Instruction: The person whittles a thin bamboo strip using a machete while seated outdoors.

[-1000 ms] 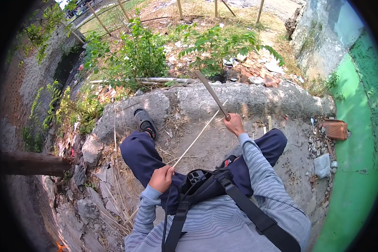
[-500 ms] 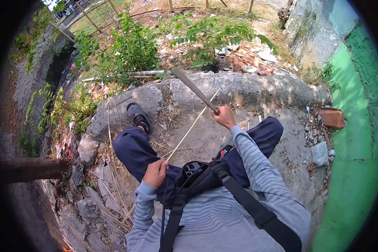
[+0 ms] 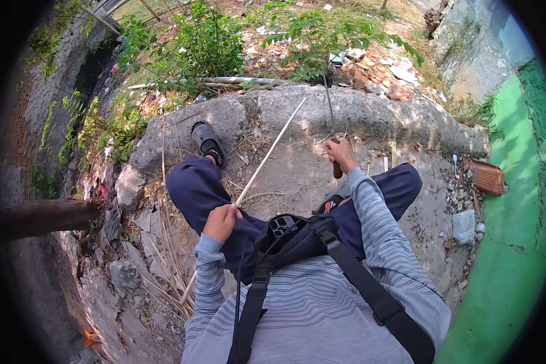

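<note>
My left hand (image 3: 220, 222) is closed around a long, thin, pale wooden strip (image 3: 272, 148), resting near my left knee. The strip slants up and away to the right, its far tip over the concrete ledge, and its near end shows again below my left wrist. In my right hand (image 3: 344, 155) is a machete (image 3: 329, 106), gripped by its brown handle. Its blade points away from me and appears almost edge-on, to the right of the strip and apart from it.
A rough concrete ledge (image 3: 370, 115) runs across in front, with leafy plants (image 3: 209, 54) and rubble beyond. Long loose strips (image 3: 167, 258) lie to my left, near a dark log (image 3: 48, 215). Along the green wall (image 3: 497, 267) are a brown plastic container (image 3: 487, 177) and a white bag (image 3: 464, 227).
The machete blade has swung from crossing over the strip at a slant to pointing straight ahead, right of it. My left hand and the strip sit slightly higher in view.
</note>
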`<state>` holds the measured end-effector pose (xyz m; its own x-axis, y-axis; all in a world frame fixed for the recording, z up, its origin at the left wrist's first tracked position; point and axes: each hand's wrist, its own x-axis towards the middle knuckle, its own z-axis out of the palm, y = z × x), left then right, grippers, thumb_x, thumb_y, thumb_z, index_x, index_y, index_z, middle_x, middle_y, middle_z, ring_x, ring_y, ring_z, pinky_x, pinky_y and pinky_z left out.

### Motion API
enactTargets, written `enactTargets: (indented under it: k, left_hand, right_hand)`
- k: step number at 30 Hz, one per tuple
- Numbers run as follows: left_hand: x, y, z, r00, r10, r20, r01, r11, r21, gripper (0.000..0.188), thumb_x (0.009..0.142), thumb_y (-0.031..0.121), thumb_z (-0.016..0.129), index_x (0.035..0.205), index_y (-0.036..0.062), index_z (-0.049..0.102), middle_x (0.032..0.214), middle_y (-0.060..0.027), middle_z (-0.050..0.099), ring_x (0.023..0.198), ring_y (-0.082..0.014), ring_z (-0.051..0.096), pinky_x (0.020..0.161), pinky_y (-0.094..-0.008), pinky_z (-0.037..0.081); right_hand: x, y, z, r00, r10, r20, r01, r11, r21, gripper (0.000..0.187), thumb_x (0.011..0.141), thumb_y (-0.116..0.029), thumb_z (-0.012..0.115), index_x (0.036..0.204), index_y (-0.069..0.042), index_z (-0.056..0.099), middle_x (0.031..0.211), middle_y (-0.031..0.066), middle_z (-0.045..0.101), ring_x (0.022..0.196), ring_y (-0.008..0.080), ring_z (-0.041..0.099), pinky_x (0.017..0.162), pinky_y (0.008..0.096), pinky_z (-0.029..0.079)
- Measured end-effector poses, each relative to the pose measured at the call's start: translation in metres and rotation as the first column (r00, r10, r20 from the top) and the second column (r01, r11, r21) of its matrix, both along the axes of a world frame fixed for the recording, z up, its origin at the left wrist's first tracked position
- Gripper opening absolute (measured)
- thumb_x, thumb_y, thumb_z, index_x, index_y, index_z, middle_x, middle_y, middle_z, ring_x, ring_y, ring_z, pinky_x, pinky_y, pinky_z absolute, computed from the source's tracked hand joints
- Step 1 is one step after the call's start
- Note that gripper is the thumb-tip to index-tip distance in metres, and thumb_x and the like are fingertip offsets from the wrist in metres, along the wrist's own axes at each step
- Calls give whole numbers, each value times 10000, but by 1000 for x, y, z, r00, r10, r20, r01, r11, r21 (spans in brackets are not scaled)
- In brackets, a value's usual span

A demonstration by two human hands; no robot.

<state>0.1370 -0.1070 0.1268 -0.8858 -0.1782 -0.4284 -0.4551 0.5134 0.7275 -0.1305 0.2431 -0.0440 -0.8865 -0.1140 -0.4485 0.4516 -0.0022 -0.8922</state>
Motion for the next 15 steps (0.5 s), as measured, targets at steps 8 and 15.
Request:
enactTargets:
  k: [8, 15]
  left_hand:
    - [-58, 47, -47, 986, -135, -95, 148, 978, 149, 391, 1113, 287, 440, 867, 39, 614, 615, 35, 453, 557, -82, 412, 539, -285, 361]
    - [-75, 64, -61, 993, -115, 5, 104, 909, 404, 363, 1117, 347, 421, 891, 86, 535, 611, 61, 377, 483, -62, 321, 456, -263, 270]
  right_hand:
    - [65, -42, 61, 737, 477, -479, -156, 810, 566, 191, 811, -208, 728, 835, -19, 713, 694, 191, 683, 609, 333, 670, 601, 427, 526]
    - [82, -51, 82, 679, 608, -411, -213, 699, 682, 175, 784, -223, 738, 898, -91, 732, 731, 196, 690, 716, 402, 693, 658, 488, 547]
